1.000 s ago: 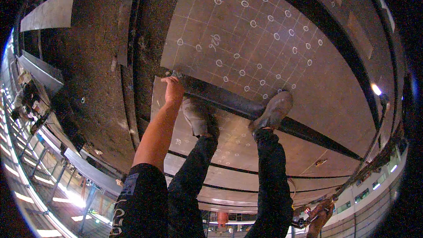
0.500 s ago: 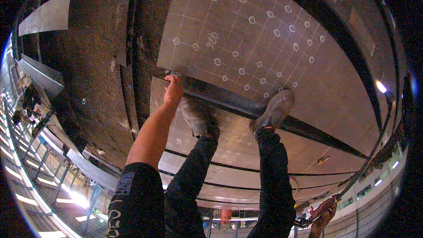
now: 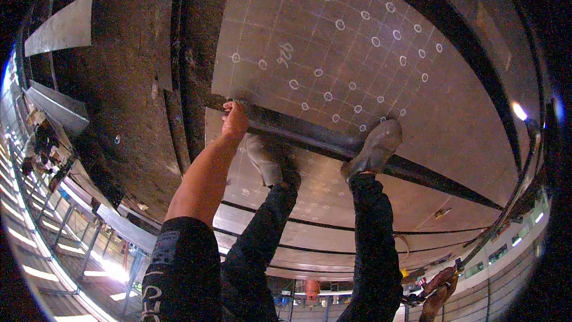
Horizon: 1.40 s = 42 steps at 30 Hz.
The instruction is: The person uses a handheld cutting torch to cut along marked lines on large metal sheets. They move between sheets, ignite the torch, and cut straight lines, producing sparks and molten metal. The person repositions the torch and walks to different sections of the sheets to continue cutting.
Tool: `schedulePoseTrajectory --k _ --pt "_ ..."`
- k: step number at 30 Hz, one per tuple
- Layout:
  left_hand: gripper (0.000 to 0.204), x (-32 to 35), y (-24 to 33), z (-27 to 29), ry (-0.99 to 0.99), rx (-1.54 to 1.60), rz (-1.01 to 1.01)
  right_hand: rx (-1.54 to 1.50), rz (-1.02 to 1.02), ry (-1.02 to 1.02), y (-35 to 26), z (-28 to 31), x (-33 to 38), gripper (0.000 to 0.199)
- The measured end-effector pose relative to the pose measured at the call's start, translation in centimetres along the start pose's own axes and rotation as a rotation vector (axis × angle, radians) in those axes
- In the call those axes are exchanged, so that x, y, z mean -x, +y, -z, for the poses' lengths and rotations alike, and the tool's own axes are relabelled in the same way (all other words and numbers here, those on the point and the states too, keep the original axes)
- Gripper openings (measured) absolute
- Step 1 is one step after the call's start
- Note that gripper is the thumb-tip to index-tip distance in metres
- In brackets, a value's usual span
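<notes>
One chalk-marked metal plate [image 3: 316, 30], two shoes [image 3: 382, 141], left hand [image 3: 235, 119] curled, grip unclear, right hand [image 3: 439, 292] closed round one torch [image 3: 479, 242]

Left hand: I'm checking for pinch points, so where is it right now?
In the head view, the left hand is left of centre, at the left end of the dark strip, just up and left of the left shoe.

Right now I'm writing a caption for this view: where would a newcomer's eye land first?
The grey plate dotted with white rings stands out, upper middle. Just below it, the left hand is at the left end of a dark strip; at lower right, the right hand holds a long pole.
</notes>
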<state>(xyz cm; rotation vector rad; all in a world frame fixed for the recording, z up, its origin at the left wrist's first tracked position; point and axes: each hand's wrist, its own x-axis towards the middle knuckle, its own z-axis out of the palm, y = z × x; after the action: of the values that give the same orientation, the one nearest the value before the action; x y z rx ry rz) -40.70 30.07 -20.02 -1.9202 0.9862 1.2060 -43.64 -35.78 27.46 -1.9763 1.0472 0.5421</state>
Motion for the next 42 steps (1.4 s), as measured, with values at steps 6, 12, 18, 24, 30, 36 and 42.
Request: schedulePoseTrajectory --k 6,12,18,24,30,36,42 --pt "0.021 -0.2 -0.3 0.5 -0.06 0.02 -0.022 0.066 0.125 0.069 -2.4 -2.2 -0.5 0.077" --pt "0.015 -0.7 -0.6 0.7 -0.055 0.046 -0.014 0.198 0.196 -0.006 -6.6 -5.3 -0.8 0.055" --pt "0.013 -2.2 0.5 -1.2 -0.069 0.145 0.051 0.288 0.286 0.107 -8.8 -8.6 -1.2 0.05" --pt "0.016 -2.7 -0.4 -1.1 -0.088 0.298 0.036 0.222 0.121 -0.09 -5.5 -3.7 -1.4 0.068" --pt "0.018 -1.8 -0.3 0.9 -0.05 0.351 0.026 0.157 0.23 0.089 -4.0 -5.6 -1.0 0.08" --pt "0.022 0.3 -0.8 3.6 -0.106 0.593 -0.043 0.049 0.052 0.054 -1.7 -2.8 -0.6 0.075" --pt "0.02 9.1 0.2 4.8 0.063 0.55 -0.178 0.101 0.187 0.084 -2.4 -5.4 -0.4 0.065"
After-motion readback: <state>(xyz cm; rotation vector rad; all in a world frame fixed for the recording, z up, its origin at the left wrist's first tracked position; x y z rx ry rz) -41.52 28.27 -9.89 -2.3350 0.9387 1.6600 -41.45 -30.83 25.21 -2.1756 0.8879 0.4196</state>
